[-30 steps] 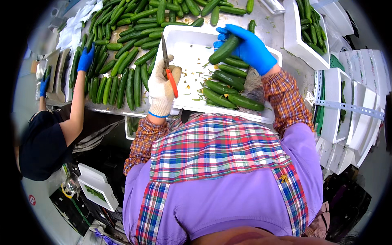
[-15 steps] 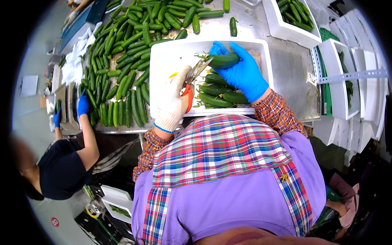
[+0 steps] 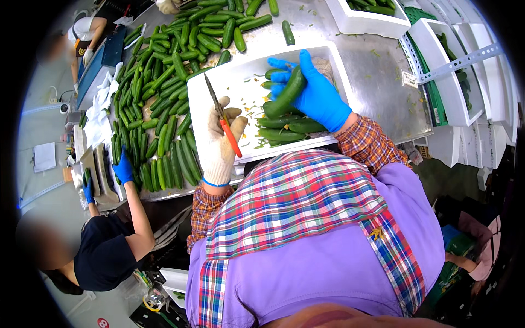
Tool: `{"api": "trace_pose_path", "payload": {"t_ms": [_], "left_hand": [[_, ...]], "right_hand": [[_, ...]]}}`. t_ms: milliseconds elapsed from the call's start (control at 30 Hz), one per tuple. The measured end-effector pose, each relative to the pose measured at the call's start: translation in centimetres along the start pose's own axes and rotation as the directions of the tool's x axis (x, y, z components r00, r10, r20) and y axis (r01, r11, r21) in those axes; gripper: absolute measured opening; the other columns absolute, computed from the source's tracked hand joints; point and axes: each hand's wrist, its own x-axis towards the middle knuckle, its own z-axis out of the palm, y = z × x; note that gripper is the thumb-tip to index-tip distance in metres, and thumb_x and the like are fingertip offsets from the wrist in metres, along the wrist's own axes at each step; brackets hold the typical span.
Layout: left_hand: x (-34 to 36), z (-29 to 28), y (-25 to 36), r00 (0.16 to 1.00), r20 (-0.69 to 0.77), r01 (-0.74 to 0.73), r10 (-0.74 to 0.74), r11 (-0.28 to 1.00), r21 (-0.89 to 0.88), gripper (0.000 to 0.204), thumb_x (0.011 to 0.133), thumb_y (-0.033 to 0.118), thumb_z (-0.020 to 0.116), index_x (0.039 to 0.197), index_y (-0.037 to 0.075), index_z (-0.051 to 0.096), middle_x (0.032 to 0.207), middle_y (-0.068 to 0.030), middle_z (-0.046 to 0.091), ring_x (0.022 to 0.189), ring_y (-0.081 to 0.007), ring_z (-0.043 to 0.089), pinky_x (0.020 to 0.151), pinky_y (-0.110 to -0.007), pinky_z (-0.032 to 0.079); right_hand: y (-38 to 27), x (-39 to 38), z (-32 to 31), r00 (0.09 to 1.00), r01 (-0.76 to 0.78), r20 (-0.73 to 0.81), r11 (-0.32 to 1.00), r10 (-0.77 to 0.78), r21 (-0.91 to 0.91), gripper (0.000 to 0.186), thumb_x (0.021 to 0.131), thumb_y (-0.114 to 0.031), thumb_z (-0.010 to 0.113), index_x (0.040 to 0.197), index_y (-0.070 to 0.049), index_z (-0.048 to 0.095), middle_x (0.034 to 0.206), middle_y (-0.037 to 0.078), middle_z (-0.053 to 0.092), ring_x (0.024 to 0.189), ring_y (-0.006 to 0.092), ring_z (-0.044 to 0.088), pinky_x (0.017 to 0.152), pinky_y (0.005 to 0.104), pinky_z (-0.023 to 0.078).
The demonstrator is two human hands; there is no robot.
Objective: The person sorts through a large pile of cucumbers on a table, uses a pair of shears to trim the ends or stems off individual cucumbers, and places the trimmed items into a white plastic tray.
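Note:
In a white knitted glove, my left hand [image 3: 221, 147] is closed on a pair of scissors [image 3: 229, 138] with orange handles. The blades are together and point up and away, apart from any cucumber. My right hand [image 3: 322, 101], in a blue glove, holds a green cucumber [image 3: 287, 97] tilted, with the thumb raised beside it. Both hands are over a white box [image 3: 221, 87], where several cucumbers [image 3: 280, 134] lie beside scattered trimmings and yellow bits.
A big heap of cucumbers [image 3: 164, 82] covers the steel table [image 3: 377, 82] on the left. A co-worker's blue-gloved hand [image 3: 123, 168] touches that heap. White boxes with cucumbers [image 3: 462, 76] stand at the right behind a perforated metal bar [image 3: 459, 64].
The scissors have left the cucumber's end and their blades have closed and swung upward. The cucumber has turned from nearly level to steeply tilted in my right hand.

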Motion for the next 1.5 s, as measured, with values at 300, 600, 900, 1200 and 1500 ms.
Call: {"api": "trace_pose_path", "payload": {"t_ms": [300,600,900,1200,1500], "left_hand": [[1.4,3.9,3.1,0.961,0.277,-0.024,-0.005,0.994,0.103,0.063,0.077,0.001,0.073,0.133,0.0,0.046,0.109,-0.0125,0.06,0.09,-0.0174,0.061,0.079,-0.03,0.054],[0.9,3.5,3.0,0.96,0.276,0.054,-0.05,0.998,-0.009,0.043,0.085,0.006,0.07,0.124,0.001,0.051,0.095,-0.0089,0.063,0.088,-0.0164,0.062,0.078,-0.028,0.052],[1.0,0.8,1.9,0.999,0.024,0.036,-0.037,0.998,0.055,0.042,0.081,-0.008,0.06,0.122,0.0,0.053,0.094,-0.0101,0.066,0.081,-0.0153,0.063,0.075,-0.026,0.051],[0.5,0.1,3.1,0.999,-0.01,0.045,-0.045,0.992,0.115,0.042,0.082,0.0,0.068,0.121,-0.005,0.053,0.083,-0.0071,0.064,0.071,-0.0117,0.06,0.064,-0.023,0.048],[0.7,-0.7,1.2,0.983,-0.051,-0.168,0.176,0.978,0.127,0.049,0.082,0.0,0.068,0.126,-0.005,0.048,0.089,-0.0082,0.063,0.077,-0.0133,0.06,0.07,-0.024,0.049]], "right_hand": [[1.1,-2.2,3.7,0.961,-0.248,-0.224,0.852,0.159,-0.461,0.075,0.094,-0.068,0.034,0.135,-0.009,0.053,0.074,0.007,0.06,0.053,0.0156,0.058,0.049,0.026,0.05],[1.4,-2.0,2.8,0.969,-0.243,-0.076,0.859,0.235,-0.45,0.079,0.093,-0.07,0.032,0.134,-0.005,0.05,0.073,0.01,0.064,0.053,0.0163,0.059,0.045,0.0273,0.049],[1.8,-2.0,3.3,0.948,-0.257,0.071,0.879,0.31,-0.403,0.081,0.097,-0.065,0.027,0.139,0.001,0.044,0.067,0.009,0.06,0.043,0.0137,0.05,0.042,0.0259,0.045],[3.0,-1.2,1.5,0.785,-0.604,0.329,0.765,0.524,0.223,0.081,0.096,-0.065,0.031,0.149,-0.004,0.026,0.053,0.001,0.043,0.035,0.0084,0.035,0.034,0.0238,0.034],[3.2,-1.7,3.2,0.811,-0.573,0.236,0.808,0.535,0.14,0.082,0.096,-0.065,0.033,0.149,-0.003,0.026,0.054,0.003,0.047,0.035,0.0095,0.036,0.033,0.0243,0.035]]}}
